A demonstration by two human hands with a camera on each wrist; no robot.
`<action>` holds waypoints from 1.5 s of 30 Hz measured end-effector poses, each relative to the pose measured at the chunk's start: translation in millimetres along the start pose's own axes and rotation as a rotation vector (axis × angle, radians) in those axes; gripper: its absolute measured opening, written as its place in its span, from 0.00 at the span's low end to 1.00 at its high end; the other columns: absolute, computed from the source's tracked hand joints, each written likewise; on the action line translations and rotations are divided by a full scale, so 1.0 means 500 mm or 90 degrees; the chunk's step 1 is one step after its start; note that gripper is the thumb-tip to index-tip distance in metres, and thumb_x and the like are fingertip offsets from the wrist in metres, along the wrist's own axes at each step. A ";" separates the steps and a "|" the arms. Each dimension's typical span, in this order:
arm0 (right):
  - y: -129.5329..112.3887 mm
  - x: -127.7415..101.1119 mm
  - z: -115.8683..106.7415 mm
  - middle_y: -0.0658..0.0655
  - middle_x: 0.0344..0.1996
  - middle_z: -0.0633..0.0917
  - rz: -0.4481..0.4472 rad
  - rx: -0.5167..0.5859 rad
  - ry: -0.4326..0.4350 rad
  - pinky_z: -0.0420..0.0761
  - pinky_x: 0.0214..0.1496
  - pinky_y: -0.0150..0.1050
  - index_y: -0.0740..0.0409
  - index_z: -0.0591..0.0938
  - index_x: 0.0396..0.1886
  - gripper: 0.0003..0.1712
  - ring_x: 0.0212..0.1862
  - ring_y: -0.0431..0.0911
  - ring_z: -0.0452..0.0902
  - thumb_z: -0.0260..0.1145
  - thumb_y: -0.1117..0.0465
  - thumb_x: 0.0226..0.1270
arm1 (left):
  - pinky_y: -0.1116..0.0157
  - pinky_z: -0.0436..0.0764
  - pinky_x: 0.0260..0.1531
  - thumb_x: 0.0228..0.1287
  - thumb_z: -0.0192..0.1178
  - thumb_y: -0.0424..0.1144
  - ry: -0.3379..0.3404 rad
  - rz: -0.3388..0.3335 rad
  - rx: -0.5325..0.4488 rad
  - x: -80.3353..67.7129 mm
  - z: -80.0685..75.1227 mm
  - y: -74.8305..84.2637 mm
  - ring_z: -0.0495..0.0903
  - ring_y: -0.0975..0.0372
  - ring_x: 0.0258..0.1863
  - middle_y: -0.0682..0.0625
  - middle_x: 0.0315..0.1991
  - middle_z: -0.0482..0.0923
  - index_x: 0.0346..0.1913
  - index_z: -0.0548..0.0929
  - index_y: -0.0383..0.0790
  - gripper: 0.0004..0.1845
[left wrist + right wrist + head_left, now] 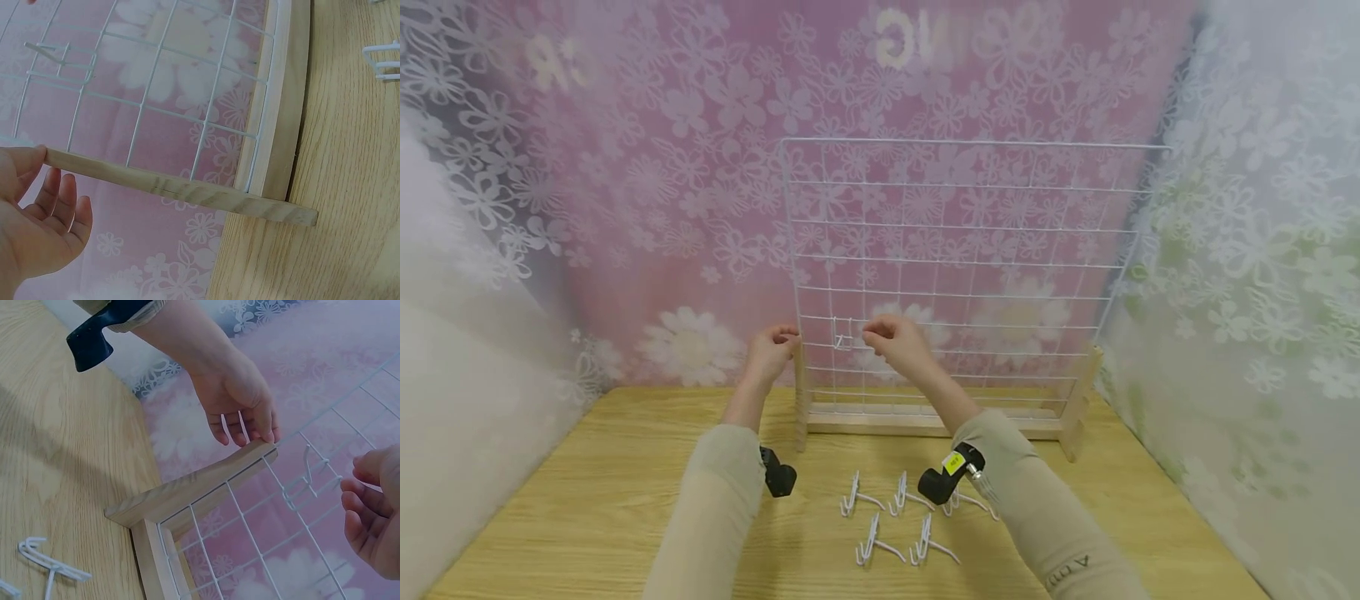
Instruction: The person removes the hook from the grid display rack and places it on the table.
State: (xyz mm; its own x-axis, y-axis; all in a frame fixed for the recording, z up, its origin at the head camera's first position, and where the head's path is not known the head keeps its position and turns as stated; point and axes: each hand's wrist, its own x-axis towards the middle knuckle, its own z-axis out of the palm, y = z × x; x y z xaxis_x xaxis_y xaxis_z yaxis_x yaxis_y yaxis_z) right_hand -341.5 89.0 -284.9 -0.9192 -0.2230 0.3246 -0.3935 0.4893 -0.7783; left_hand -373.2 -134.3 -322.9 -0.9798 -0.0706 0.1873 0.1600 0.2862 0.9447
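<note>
Five loose white wire hooks (898, 521) lie on the light wooden table (587, 517) in front of you, between your forearms. Behind them the white wire grid panel in its pale wooden frame (958, 275) stands upright against the pink flowered backdrop (685, 167).

Your left hand (769, 354) rests its thumb on top of the frame's left wooden post (194, 487), fingers straight and relaxed behind it.

A single small white wire hook (842, 333) hangs on the mesh just beside your right hand (897, 342); its loosely curled fingertips (359, 500) sit close to the hook, apart from it, gripping nothing.
</note>
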 end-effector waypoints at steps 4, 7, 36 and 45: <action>-0.004 0.007 0.016 0.55 0.39 0.83 0.010 0.001 -0.012 0.78 0.33 0.36 0.60 0.81 0.47 0.14 0.36 0.49 0.78 0.60 0.58 0.67 | 0.59 0.71 0.41 0.67 0.52 0.34 -0.005 -0.006 0.007 -0.002 0.002 -0.004 0.72 0.51 0.42 0.41 0.42 0.70 0.53 0.76 0.30 0.15; -0.005 0.014 0.029 0.56 0.38 0.83 0.010 0.004 -0.018 0.77 0.33 0.36 0.60 0.81 0.46 0.14 0.37 0.50 0.78 0.60 0.57 0.67 | 0.57 0.72 0.44 0.67 0.51 0.35 -0.004 -0.006 0.008 0.000 0.001 -0.005 0.72 0.49 0.44 0.40 0.44 0.70 0.54 0.75 0.31 0.16; -0.005 0.042 0.087 0.61 0.41 0.83 0.044 0.008 -0.044 0.78 0.34 0.35 0.63 0.78 0.52 0.16 0.32 0.46 0.78 0.56 0.60 0.69 | 0.55 0.71 0.51 0.68 0.51 0.34 -0.003 -0.004 -0.006 0.001 0.000 -0.003 0.73 0.46 0.48 0.37 0.47 0.72 0.54 0.74 0.29 0.16; -0.008 0.044 0.087 0.60 0.34 0.84 0.082 0.034 0.016 0.78 0.34 0.36 0.65 0.80 0.47 0.13 0.31 0.47 0.79 0.58 0.63 0.67 | 0.55 0.73 0.48 0.67 0.52 0.34 0.005 0.010 0.004 0.005 0.004 -0.006 0.74 0.48 0.43 0.38 0.42 0.72 0.53 0.75 0.29 0.16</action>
State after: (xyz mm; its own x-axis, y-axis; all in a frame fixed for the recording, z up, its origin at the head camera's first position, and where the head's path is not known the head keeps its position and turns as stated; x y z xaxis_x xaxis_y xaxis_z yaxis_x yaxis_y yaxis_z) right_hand -359.3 45.3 -298.0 -0.9622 -0.1407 0.2332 -0.2722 0.4670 -0.8413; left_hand -376.2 -133.4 -325.8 -0.9763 -0.0733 0.2036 0.1741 0.2927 0.9402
